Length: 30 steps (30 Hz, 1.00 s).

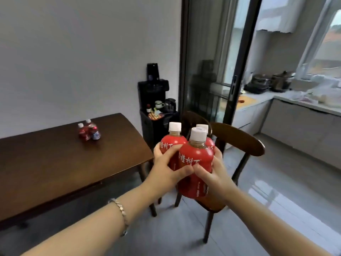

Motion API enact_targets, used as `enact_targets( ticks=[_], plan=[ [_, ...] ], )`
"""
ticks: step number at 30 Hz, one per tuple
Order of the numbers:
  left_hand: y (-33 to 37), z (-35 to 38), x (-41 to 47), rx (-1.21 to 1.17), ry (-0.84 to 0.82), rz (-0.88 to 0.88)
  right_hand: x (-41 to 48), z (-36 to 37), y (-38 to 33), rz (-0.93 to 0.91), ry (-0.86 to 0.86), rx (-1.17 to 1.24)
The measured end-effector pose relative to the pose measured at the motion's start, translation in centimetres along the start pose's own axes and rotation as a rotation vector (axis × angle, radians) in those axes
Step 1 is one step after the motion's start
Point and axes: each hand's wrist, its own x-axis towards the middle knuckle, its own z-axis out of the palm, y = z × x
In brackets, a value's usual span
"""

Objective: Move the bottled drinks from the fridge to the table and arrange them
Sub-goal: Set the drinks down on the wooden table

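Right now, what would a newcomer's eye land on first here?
First, the three red white-capped bottles at centre, clasped between the left hand and right hand. Then the small group of bottles standing on the dark wooden table at left, near the grey wall. A dark chair stands just behind the held bottles.

Red bottles (195, 159) with white caps (198, 134), dark brown table (55, 163), grey wall (83, 52).

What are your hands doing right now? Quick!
Left hand: grips the bunch of three red drink bottles with white caps, from the left side.
Right hand: grips the same three bottles, from the right side.
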Motion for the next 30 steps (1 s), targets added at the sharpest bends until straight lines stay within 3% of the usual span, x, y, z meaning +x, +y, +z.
enact_targets(
  ticks=[8,15,23,30],
  plan=[
    [-10.2,-15.5,4.3,0.072,0.281,-0.133,15.1,15.3,2.0,-0.028,-0.302,0.092],
    [-18.3,-26.9,11.4,0.125,0.421,-0.236,29.9,26.3,4.3,-0.086,-0.498,0.131],
    [-29.4,-38.8,17.2,0.127,0.467,-0.333,42.6,39.6,7.7,-0.064,-0.682,0.121],
    [-41.3,-46.8,19.9,0.096,0.398,-0.38,48.8,50.5,13.8,-0.032,-0.697,0.097]
  ],
)
